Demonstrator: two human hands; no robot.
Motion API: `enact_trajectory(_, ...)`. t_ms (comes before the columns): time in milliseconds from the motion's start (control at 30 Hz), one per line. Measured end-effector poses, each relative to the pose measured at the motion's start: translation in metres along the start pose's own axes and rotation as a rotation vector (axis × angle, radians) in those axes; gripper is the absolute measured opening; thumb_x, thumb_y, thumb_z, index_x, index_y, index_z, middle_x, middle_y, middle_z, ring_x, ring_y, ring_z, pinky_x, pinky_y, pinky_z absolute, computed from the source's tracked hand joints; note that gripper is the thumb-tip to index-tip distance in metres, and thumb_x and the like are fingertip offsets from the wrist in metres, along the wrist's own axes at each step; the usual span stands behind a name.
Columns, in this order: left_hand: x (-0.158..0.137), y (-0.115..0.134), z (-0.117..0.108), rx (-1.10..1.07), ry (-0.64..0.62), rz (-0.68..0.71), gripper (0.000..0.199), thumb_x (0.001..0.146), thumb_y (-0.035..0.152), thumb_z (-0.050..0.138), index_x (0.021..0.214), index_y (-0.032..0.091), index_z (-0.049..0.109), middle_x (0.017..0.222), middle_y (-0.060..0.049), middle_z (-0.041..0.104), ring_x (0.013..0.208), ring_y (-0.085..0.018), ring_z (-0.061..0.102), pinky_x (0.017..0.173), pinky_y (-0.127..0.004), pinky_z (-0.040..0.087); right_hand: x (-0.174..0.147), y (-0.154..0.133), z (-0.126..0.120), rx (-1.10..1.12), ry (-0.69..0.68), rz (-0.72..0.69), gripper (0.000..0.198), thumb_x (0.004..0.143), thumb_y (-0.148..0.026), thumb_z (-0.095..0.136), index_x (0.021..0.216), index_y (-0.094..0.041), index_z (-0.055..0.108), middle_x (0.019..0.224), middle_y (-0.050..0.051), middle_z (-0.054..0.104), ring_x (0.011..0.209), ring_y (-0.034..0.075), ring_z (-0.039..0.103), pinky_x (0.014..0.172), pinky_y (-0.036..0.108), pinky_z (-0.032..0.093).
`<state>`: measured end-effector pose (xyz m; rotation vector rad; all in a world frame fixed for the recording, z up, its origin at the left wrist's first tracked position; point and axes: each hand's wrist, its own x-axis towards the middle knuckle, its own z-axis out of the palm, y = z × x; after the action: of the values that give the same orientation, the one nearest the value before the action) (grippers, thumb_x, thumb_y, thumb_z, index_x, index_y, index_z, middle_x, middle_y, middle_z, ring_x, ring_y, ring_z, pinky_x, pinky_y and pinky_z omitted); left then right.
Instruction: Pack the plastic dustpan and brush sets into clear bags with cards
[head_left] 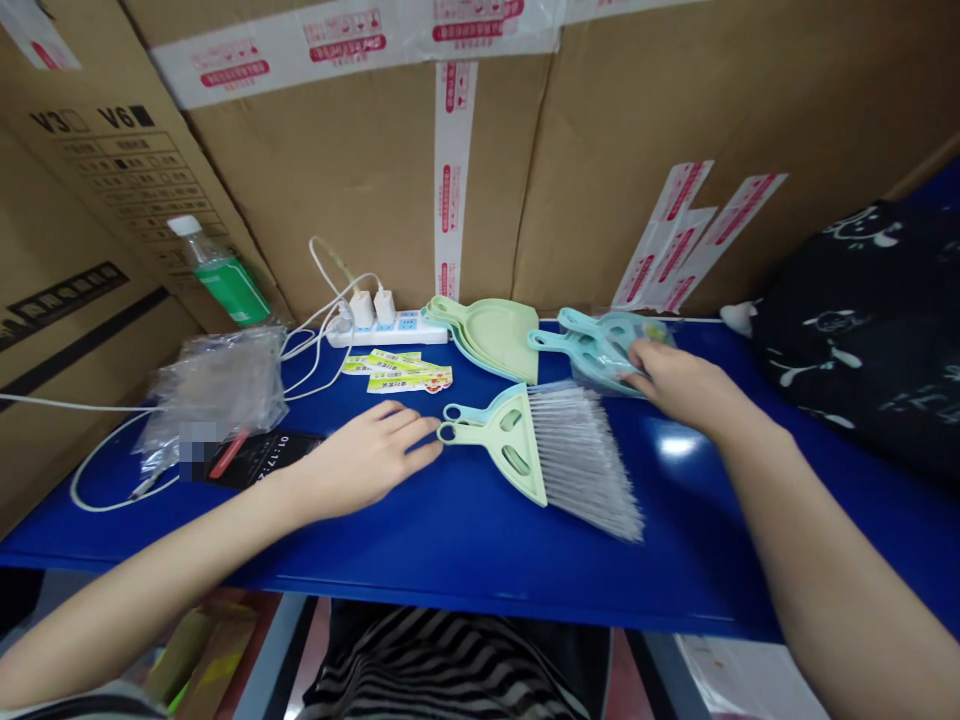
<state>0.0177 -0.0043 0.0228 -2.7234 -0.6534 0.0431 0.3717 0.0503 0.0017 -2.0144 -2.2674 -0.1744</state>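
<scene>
My left hand [375, 452] is stretched out flat over the table, its fingertips at the ring end of a light green hand brush [499, 445]. That brush lies on top of a blue hand brush [480, 410], and their grey bristles [585, 460] point right. At the right, my right hand [667, 375] has its fingers closed on the edge of a blue dustpan and brush set [600, 345] in a clear plastic bag. Behind the brushes rests a stack of dustpans [499, 335], green over blue, with handles to the left.
Yellow label strips [405, 372] lie near a white power strip [420, 330] with chargers and cables. Clear plastic bags [217, 385], a phone [259, 460] and a green-labelled bottle [225, 280] are at left. Cardboard boxes [337, 170] line the back; a black patterned bag [862, 330] sits right.
</scene>
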Motion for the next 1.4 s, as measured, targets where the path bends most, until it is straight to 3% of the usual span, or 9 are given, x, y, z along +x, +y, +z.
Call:
enact_trajectory(167, -0.011, 0.008, 0.017, -0.061, 0.107, -0.035, 0.029, 0.09, 0.011, 0.046, 0.112, 0.02, 0.063, 0.114, -0.008, 0.068, 0.098, -0.02, 0.062, 0.086, -0.034, 0.047, -0.004, -0.016, -0.01, -0.084, 0.062, 0.014, 0.014, 0.085, -0.014, 0.04, 0.08, -0.022, 0.05, 0.089, 0.016, 0.068, 0.083, 0.027, 0.064, 0.058, 0.031, 0.041)
enact_trajectory(300, -0.016, 0.006, 0.028, -0.087, 0.198, -0.157, 0.031, 0.092, 0.012, 0.042, 0.112, 0.02, 0.063, 0.105, -0.007, 0.069, 0.091, -0.019, 0.063, 0.081, -0.034, 0.05, -0.011, -0.036, -0.02, -0.099, 0.172, -0.036, 0.014, 0.085, -0.015, 0.041, 0.077, -0.021, 0.051, 0.086, 0.015, 0.067, 0.084, 0.026, 0.064, 0.056, 0.029, 0.04)
enact_trajectory(433, -0.019, 0.009, 0.031, -0.127, 0.317, -0.288, 0.034, 0.093, 0.015, 0.04, 0.123, 0.02, 0.057, 0.102, -0.009, 0.067, 0.092, -0.02, 0.063, 0.08, -0.034, 0.053, -0.023, -0.066, -0.02, -0.128, 0.32, -0.344, 0.018, 0.085, -0.013, 0.043, 0.074, -0.021, 0.054, 0.073, 0.008, 0.064, 0.072, 0.022, 0.062, 0.05, 0.026, 0.037)
enact_trajectory(567, -0.019, 0.017, 0.029, -0.178, 0.488, -0.43, 0.057, 0.091, 0.026, 0.049, 0.144, 0.02, 0.029, 0.118, -0.014, 0.06, 0.106, -0.026, 0.059, 0.087, -0.041, 0.053, -0.04, -0.098, -0.012, -0.128, 0.412, -0.688, 0.028, 0.079, 0.0, 0.041, 0.076, -0.021, 0.058, 0.064, 0.003, 0.059, 0.064, 0.019, 0.056, 0.055, 0.026, 0.039)
enact_trajectory(667, -0.017, 0.021, 0.029, -0.199, 0.454, -0.464, 0.07, 0.09, 0.04, 0.053, 0.148, 0.019, 0.019, 0.118, -0.016, 0.058, 0.105, -0.029, 0.059, 0.086, -0.045, 0.054, -0.05, -0.117, -0.006, -0.078, 0.428, -0.807, 0.028, 0.078, 0.002, 0.043, 0.075, -0.021, 0.058, 0.065, 0.002, 0.06, 0.065, 0.018, 0.057, 0.061, 0.027, 0.044)
enact_trajectory(900, -0.014, 0.022, 0.039, -0.22, 0.334, -0.448, 0.055, 0.097, 0.044, 0.038, 0.14, 0.011, 0.03, 0.1, -0.012, 0.066, 0.088, -0.025, 0.062, 0.077, -0.039, 0.054, -0.059, -0.134, 0.005, 0.037, 0.429, -0.952, 0.028, 0.088, -0.003, 0.041, 0.075, -0.019, 0.06, 0.067, 0.001, 0.062, 0.066, 0.017, 0.058, 0.067, 0.029, 0.048)
enact_trajectory(1000, -0.013, 0.024, 0.042, -0.224, 0.293, -0.416, 0.048, 0.099, 0.038, 0.031, 0.14, 0.012, 0.031, 0.099, -0.011, 0.067, 0.085, -0.024, 0.063, 0.076, -0.037, 0.054, -0.055, -0.126, 0.002, 0.151, 0.356, -0.934, 0.027, 0.097, -0.024, 0.042, 0.076, -0.018, 0.059, 0.069, 0.002, 0.061, 0.066, 0.018, 0.058, 0.063, 0.03, 0.047)
enact_trajectory(1100, -0.014, 0.024, 0.042, -0.234, 0.271, -0.412, 0.046, 0.1, 0.038, 0.03, 0.139, 0.013, 0.034, 0.097, -0.01, 0.066, 0.084, -0.024, 0.062, 0.075, -0.037, 0.054, -0.05, -0.113, -0.004, 0.236, 0.251, -0.859, 0.037, 0.095, -0.048, 0.042, 0.085, -0.018, 0.06, 0.077, 0.006, 0.063, 0.072, 0.02, 0.059, 0.064, 0.032, 0.049)
enact_trajectory(1400, -0.016, 0.022, 0.041, -0.241, 0.278, -0.392, 0.044, 0.1, 0.037, 0.028, 0.137, 0.013, 0.036, 0.091, -0.008, 0.062, 0.082, -0.022, 0.059, 0.076, -0.036, 0.052, -0.046, -0.099, 0.001, 0.176, 0.3, -0.66, 0.029, 0.095, -0.016, 0.032, 0.092, -0.018, 0.061, 0.082, 0.008, 0.07, 0.07, 0.019, 0.065, 0.059, 0.028, 0.05)
